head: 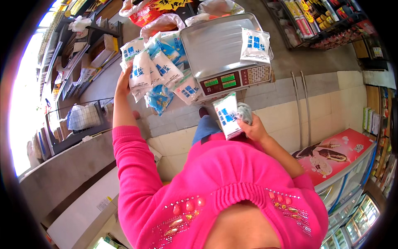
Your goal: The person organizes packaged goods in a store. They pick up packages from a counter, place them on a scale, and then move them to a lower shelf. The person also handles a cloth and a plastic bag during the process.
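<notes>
My right hand (pixel 255 127) grips a white plastic packet (pixel 226 116) with blue printed writing, along with a crumpled grey cloth (pixel 244 112). Both are in front of my waist, below the counter scale (pixel 214 46). On the left, my left hand (pixel 125 80) holds the edge of another white packet (pixel 140 72); its fingers are mostly hidden behind the plastic. Several similar packets and blue-and-white packets (pixel 169 46) are heaped beside the scale. One more white packet (pixel 255 46) lies on the right side of the scale's metal pan.
Plastic-lined sacks (pixel 161 25) stand behind the heap. Shelves of goods (pixel 90 53) are at far left, and a rack of bottles (pixel 311 18) is at upper right. A wire basket (pixel 82 116) sits at left. A red-topped freezer (pixel 335 155) stands at right.
</notes>
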### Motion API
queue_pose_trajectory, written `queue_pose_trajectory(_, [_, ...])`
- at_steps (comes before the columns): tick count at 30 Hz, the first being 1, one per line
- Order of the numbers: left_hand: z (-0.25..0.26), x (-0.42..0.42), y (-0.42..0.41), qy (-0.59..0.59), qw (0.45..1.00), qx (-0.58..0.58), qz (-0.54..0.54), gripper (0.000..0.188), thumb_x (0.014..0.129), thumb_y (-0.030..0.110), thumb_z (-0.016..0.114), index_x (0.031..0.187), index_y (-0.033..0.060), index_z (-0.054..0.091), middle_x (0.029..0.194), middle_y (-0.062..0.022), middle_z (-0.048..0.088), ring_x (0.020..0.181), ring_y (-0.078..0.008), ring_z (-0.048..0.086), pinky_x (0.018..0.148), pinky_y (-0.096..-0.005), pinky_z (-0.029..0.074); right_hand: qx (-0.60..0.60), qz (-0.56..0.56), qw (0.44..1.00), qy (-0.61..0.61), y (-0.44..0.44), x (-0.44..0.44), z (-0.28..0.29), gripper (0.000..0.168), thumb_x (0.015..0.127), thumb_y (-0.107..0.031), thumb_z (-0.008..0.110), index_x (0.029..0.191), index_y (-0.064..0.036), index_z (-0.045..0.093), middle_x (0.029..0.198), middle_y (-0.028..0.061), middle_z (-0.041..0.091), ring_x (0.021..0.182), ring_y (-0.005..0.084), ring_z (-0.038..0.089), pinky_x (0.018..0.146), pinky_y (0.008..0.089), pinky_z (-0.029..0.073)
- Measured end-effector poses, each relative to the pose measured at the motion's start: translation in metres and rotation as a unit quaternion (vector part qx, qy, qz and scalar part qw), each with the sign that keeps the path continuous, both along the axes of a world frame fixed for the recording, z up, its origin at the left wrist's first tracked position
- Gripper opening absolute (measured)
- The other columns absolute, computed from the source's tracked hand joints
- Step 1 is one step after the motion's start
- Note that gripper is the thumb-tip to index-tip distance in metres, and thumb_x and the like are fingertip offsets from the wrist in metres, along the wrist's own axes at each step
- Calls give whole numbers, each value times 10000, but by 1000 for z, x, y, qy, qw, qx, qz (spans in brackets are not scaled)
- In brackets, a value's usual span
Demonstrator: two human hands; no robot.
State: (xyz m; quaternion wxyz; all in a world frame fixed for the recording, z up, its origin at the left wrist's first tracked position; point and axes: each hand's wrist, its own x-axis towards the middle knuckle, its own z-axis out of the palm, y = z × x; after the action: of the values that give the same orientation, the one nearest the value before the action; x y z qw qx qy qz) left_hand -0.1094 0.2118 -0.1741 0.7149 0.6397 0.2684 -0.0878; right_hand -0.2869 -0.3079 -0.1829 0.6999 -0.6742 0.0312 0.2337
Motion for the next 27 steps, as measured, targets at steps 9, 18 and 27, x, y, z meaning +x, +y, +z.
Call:
queue_pose_trajectory(9, [6, -4, -5, -6, 1000, -7, 7, 610, 844, 421, 684, 1318, 109, 460, 1101, -28, 631, 929, -146, 631, 762, -314, 534, -217, 48, 966, -132, -34, 4, -12, 381, 752, -129, 672, 1109, -22, 594, 1047, 139, 644, 933, 315, 626, 835, 336, 485])
queue_pose_trajectory(18, [2, -1, -2, -10, 1000, -5, -6, 646, 829, 429, 699, 1314, 77, 456, 1107, -50, 625, 931, -153, 629, 764, -326, 534, -144, 298, 912, -241, 75, 35, -35, 466, 728, -162, 663, 1187, -114, 596, 1432, 244, 276, 1312, 394, 317, 1080, 407, 285])
queue_pose_trajectory(27, [0, -3, -3, -20, 1000, -4, 15, 624, 833, 409, 701, 1298, 70, 461, 1084, -50, 624, 892, -153, 625, 745, -324, 532, -253, 212, 918, -220, 206, 51, -101, 533, 727, -305, 686, 1236, -186, 584, 1461, 362, 69, 1326, 545, 137, 1111, 516, 160])
